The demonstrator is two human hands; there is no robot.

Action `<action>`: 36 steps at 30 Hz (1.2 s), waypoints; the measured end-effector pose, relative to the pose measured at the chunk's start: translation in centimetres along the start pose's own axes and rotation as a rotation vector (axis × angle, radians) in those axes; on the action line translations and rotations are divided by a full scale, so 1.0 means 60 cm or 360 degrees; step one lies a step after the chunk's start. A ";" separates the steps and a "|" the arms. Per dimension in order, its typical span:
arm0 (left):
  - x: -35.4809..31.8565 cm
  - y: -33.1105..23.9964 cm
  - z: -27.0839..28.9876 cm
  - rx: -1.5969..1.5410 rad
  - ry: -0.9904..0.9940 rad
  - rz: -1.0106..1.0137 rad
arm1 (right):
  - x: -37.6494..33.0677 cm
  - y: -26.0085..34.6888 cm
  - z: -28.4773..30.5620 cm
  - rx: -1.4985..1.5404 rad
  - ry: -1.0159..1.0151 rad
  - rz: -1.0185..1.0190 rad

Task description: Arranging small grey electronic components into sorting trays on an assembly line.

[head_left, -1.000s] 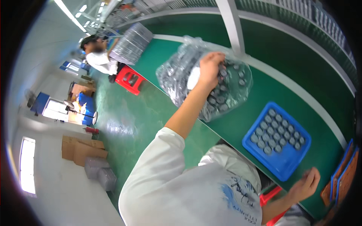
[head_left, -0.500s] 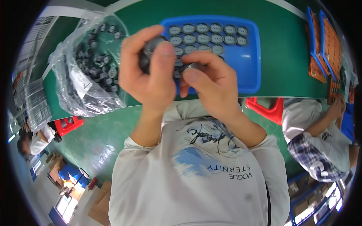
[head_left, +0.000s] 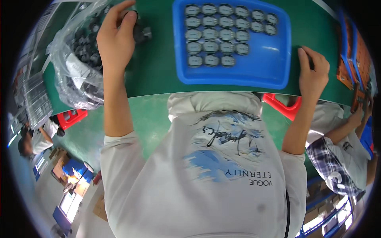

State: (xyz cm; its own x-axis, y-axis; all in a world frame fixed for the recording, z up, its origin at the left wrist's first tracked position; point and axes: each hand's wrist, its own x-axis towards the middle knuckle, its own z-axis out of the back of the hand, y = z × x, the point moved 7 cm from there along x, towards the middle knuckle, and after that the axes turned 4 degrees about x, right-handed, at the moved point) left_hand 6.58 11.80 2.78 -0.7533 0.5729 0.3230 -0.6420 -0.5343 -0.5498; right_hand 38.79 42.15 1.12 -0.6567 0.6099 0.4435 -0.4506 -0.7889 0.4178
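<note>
Beside the clear plastic bag [head_left: 65,65], my left hand [head_left: 117,41] has thumb and fingers closed around a small black part [head_left: 135,15], mostly hidden by the fingers. More dark parts [head_left: 143,34] lie on the green table next to this hand. Rows of small black parts with grey oval faces [head_left: 210,34] fill much of the blue tray [head_left: 234,80]. To the tray's right, my right hand [head_left: 314,71] is at the table, fingers loosely bent with a gap inside and nothing visible in them.
Several loose black parts [head_left: 85,49] fill the bag. Blue-edged orange panels [head_left: 359,51] stand at the table's far right, near another person's arm [head_left: 349,125]. Red stools [head_left: 283,106] stand below the table edge. A stack of clear trays [head_left: 33,97] is at the left.
My hands have parted from in front of the tray, the left toward the bag, the right beyond the tray's right side. More parts show in the tray's near rows as the hands uncover it.
</note>
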 end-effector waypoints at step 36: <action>-0.181 -0.106 0.009 0.0090 0.0146 -0.0423 | -0.013 -0.018 0.048 0.0414 0.0565 -0.0066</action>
State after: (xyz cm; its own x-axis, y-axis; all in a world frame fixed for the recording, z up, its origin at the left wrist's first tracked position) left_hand 18.77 8.64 3.16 -0.5429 0.7501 0.3776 -0.8243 -0.3899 -0.4105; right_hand 41.56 42.75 2.61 -0.8286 0.5416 0.1413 -0.3437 -0.6915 0.6353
